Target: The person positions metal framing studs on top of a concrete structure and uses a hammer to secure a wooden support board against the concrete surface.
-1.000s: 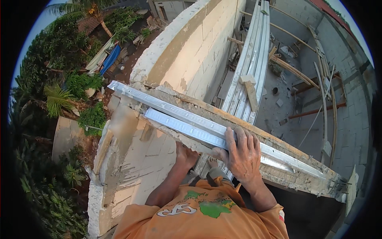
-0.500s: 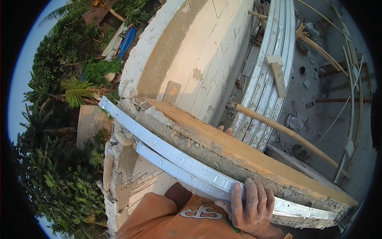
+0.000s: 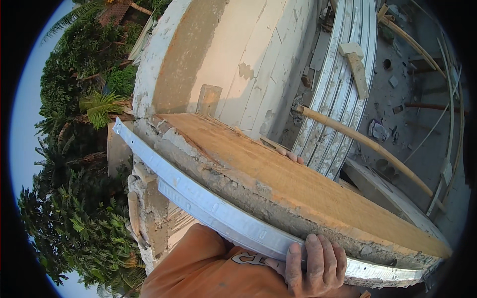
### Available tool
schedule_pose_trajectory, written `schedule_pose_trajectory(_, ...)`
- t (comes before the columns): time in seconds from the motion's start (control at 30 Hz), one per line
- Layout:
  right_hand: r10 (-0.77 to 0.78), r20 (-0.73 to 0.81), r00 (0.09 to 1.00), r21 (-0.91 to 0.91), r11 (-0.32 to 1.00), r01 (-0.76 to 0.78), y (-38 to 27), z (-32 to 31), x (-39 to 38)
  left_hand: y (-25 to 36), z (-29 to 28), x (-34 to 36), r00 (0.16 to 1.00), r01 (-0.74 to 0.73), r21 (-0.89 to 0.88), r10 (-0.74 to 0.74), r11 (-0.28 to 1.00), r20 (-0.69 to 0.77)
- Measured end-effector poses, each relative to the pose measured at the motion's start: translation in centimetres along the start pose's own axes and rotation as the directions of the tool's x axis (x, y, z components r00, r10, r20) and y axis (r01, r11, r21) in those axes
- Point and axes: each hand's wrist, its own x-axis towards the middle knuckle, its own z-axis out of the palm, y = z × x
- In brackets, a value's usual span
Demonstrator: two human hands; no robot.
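My right hand (image 3: 315,265) is wrapped over the long silver metal channels (image 3: 194,201) at the lower middle, which lie along the crumbly concrete edge of the wall top (image 3: 218,184). A yellowish wooden board (image 3: 278,184) runs along that wall top, just beyond the channels. My left hand (image 3: 290,155) shows only its fingertips, curled over the board's far edge; the rest is hidden behind the board. My orange shirt fills the lower edge under the channels.
A pale block wall (image 3: 233,44) runs away at upper middle. On the right, bundled metal channels (image 3: 333,89) with a wood offcut (image 3: 357,72) and bamboo poles (image 3: 362,139) span a rubble-strewn room below. On the left are a steep drop and trees (image 3: 74,218).
The view has leaned forward over the board, so the channels sit lower in frame. My left hand has moved from below the near side to the board's far edge. My right hand stays on the channels.
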Motion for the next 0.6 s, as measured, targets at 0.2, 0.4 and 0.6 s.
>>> schedule_pose_trajectory(0.2,0.021,0.119,0.993,-0.132,0.991,-0.005,-1.8,0.5,-0.9,0.2,-1.9,-2.1,0.997,-0.040,0.028,0.042,0.999,-0.065)
schedule_pose_trajectory(0.4,-0.022,0.160,0.987,-0.193,0.980,0.053,-3.2,0.3,-1.3,1.2,-4.0,-8.6,0.986,-0.118,0.048,0.123,0.992,-0.109)
schedule_pose_trajectory(0.6,0.013,0.076,0.997,-0.263,0.965,0.007,-3.3,0.8,-2.4,2.9,-5.4,-19.6,0.939,-0.321,0.041,0.324,0.946,-0.115)
